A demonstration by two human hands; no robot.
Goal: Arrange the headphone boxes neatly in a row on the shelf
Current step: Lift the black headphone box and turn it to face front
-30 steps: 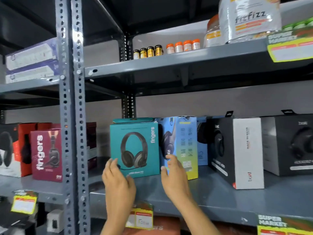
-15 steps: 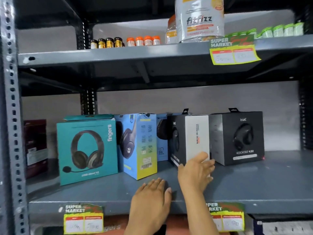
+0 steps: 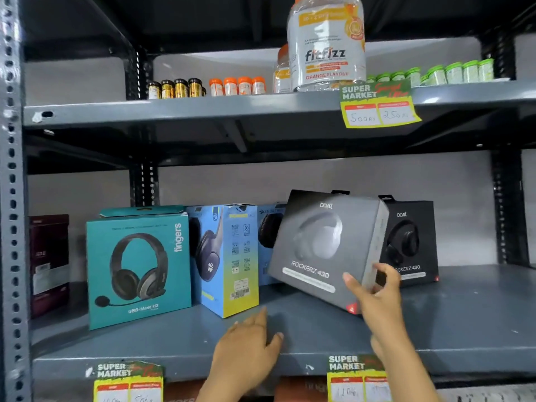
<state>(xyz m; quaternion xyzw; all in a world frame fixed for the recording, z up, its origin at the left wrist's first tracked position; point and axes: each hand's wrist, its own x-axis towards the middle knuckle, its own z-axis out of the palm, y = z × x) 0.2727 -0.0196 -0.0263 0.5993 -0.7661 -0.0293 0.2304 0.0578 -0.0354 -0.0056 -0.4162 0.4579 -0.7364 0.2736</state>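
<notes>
You get bright, even light on the pale wall behind the shelf, but the underside of the upper shelf is in deep shadow. The tilted grey box above the shelf's middle is smeared by motion, with washed-out print and a pale sheen. Your right hand at its corner is softly blurred. The left upright bows from wide-angle distortion.

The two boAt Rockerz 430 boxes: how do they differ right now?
The nearer boAt box is tilted, raised at its left end and gripped by the right hand; the farther boAt box stands upright on the shelf, untouched. The nearer looks grey and blurred, the farther black. Both read Rockerz 430.
</notes>
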